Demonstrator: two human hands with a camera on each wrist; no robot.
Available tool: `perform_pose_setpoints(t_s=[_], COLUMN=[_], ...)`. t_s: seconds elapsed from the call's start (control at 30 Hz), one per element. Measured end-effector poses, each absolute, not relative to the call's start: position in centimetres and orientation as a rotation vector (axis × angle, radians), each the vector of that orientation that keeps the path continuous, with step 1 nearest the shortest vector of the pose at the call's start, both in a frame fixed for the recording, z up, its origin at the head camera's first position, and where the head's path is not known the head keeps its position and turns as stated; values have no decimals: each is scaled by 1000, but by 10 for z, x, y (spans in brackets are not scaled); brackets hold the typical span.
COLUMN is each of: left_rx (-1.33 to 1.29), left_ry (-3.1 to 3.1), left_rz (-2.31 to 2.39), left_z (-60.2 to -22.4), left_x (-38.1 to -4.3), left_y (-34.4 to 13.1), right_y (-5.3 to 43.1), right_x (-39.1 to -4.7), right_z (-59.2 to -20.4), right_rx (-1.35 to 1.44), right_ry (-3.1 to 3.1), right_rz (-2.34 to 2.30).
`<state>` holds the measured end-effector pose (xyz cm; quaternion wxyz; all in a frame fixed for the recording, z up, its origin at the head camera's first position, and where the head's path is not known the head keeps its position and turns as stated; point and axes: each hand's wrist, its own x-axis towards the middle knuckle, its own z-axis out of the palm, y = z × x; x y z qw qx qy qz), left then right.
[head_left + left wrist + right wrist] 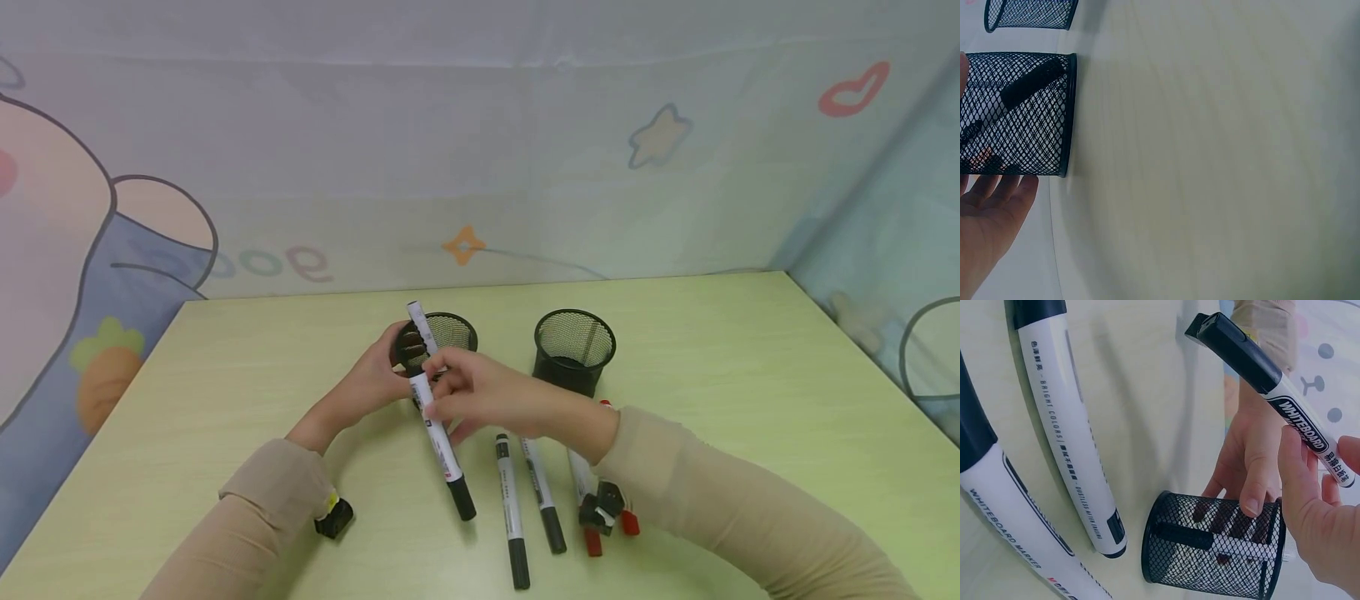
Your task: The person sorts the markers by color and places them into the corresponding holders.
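- The right hand (487, 396) pinches a black-capped marker (441, 437) between thumb and fingers. The black cap points back toward the person.
- The left hand (371, 375) grips a black mesh cup (459, 332), with the thumb on one side and fingers on the other. Maybe it holds on so the cup will not tip.
- Another marker (424, 328) stands in that cup, just right of the left hand, cap down, with its white end poking out. The tall wall seems to keep it up.
- The second mesh cup (567, 379) stands beyond the right wrist, and no hand holds it.
- On the table (675, 333), nearer the person than the right hand, lie two dark-capped markers (510, 492) and two red-capped markers (580, 479). They lie side by side, perhaps so they are easy to grab. The right sleeve (697, 483) hides part of the red ones.
- The marker in the right hand says "WHITEBOARD", with Chinese letters after it.
- One dark-capped marker says "BRIGHT COLORS". The other says "WHITEBOARD MARKER", then a red mark starting with M, too blurry to be sure.
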<state>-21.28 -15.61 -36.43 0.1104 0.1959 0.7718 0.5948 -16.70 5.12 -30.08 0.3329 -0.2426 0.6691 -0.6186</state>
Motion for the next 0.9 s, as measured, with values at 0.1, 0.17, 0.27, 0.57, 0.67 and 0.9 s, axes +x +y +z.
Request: perform_pose_setpoints(t_s=[0.1, 0.17, 0.27, 0.57, 0.67, 0.9], left_rx=[582, 587, 591, 588, 587, 572], left_ry=[2267, 2271, 2281, 2272, 2272, 2295], left_rz=[1746, 1741, 1735, 1751, 1748, 1730], left_z=[-364, -364, -365, -366, -365, -363], left_x=[-212, -213, -213, -214, -214, -212], left_y=[-156, -157, -157, -157, -157, -156], right_y=[51, 51, 51, 51, 51, 53], right_x=[-170, -172, -175, -177, -178, -182], right_z=[-299, -298, -296, -291, -291, -289], right_rx=[-653, -662, -664, -669, -667, -657], right_ry=[1756, 1758, 1765, 1784, 1786, 1802], right_rz=[-1619, -1627, -1634, -1629, -1630, -1641])
